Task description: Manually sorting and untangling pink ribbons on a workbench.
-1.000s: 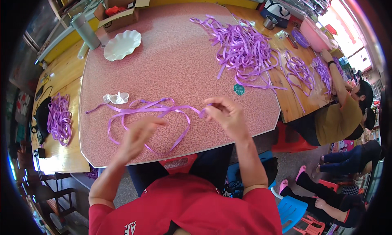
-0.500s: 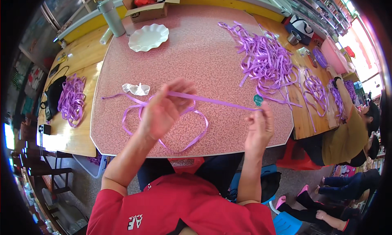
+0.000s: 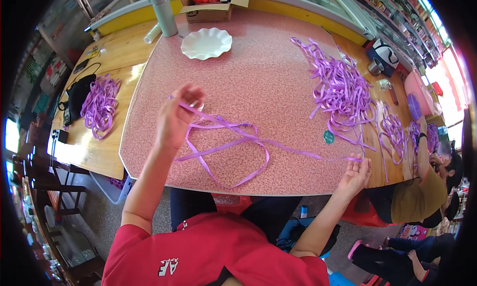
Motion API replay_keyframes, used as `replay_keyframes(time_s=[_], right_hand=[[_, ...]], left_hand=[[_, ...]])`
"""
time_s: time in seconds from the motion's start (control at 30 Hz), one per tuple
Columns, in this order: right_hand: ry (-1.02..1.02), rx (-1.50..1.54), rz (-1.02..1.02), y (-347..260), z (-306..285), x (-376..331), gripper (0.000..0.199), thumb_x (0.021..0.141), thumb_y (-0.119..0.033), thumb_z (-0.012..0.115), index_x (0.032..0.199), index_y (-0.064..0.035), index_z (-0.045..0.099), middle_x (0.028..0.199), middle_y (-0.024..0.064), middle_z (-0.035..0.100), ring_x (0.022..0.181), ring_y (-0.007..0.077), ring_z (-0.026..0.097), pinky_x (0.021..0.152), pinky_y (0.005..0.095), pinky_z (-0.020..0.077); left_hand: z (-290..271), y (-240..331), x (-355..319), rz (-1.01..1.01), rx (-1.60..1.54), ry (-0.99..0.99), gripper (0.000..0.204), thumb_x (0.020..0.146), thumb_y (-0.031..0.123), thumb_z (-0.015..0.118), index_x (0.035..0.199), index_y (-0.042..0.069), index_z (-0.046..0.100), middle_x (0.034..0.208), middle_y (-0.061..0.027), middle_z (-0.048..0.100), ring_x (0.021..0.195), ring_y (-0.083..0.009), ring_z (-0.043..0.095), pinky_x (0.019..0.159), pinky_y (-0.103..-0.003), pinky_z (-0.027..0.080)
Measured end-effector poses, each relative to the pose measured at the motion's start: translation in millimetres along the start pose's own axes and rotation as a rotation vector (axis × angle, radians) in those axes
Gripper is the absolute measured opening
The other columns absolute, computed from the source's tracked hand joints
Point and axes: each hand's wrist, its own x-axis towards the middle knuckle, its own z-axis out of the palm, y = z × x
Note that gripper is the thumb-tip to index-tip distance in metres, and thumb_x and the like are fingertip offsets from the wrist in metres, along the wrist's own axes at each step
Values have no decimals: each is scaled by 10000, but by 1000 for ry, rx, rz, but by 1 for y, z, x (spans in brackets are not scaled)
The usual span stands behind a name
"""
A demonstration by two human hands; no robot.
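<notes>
A purple bundle lies on the wooden side table at far left. The left hand is raised over the pink desk, fingers pinched on a purple ribbon, which loops across the desk to the right hand, its fingers closed on the other end. A ribbon heap lies beyond.

A white wavy plate sits far on the pink table, beside a tall grey metal bottle and a brown cardboard box
</notes>
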Motion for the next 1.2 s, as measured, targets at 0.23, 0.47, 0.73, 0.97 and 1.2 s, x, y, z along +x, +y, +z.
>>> replay_keyframes(time_s=[0.23, 0.47, 0.73, 0.97, 1.2], right_hand=[[-552, -529, -60, 5, 105, -84, 256, 921, -8, 632, 1176, -36, 638, 893, 27, 621, 687, 72, 526, 578, 210, 404], [-1019, -654, -370, 9, 178, -135, 180, 867, 42, 681, 1032, -19, 718, 880, 42, 630, 699, 80, 562, 570, 212, 423], [-1028, -717, -405, 20, 176, -131, 141, 859, 24, 710, 995, -8, 689, 884, 67, 633, 762, 125, 614, 635, 238, 487], [-1025, -654, -293, 26, 171, -120, 93, 904, -1, 671, 996, 10, 679, 929, 53, 642, 790, 115, 609, 695, 223, 482], [-951, -520, 122, 23, 164, -118, 150, 924, -17, 662, 1073, -15, 679, 964, 45, 652, 798, 99, 619, 717, 206, 484]], left_hand=[[98, -19, -32, -112, 595, -458, 382, 1065, 245, 438, 1342, 8, 553, 1095, -87, 694, 884, -134, 628, 753, -260, 505], [121, -32, -38, 94, 909, -620, 209, 975, 148, 559, 1099, -12, 611, 870, -204, 645, 766, -313, 625, 646, -400, 477], [120, -28, -35, 152, 910, -654, 190, 930, 116, 607, 1056, -26, 612, 832, -222, 639, 765, -357, 657, 639, -408, 492], [106, -40, -34, -299, 314, -471, 222, 946, 139, 675, 1130, 17, 648, 989, 0, 665, 976, -81, 609, 841, -250, 510], [100, -39, -30, -409, 155, -348, 169, 930, 174, 698, 1062, 75, 664, 961, 36, 654, 887, -57, 577, 784, -227, 462]])
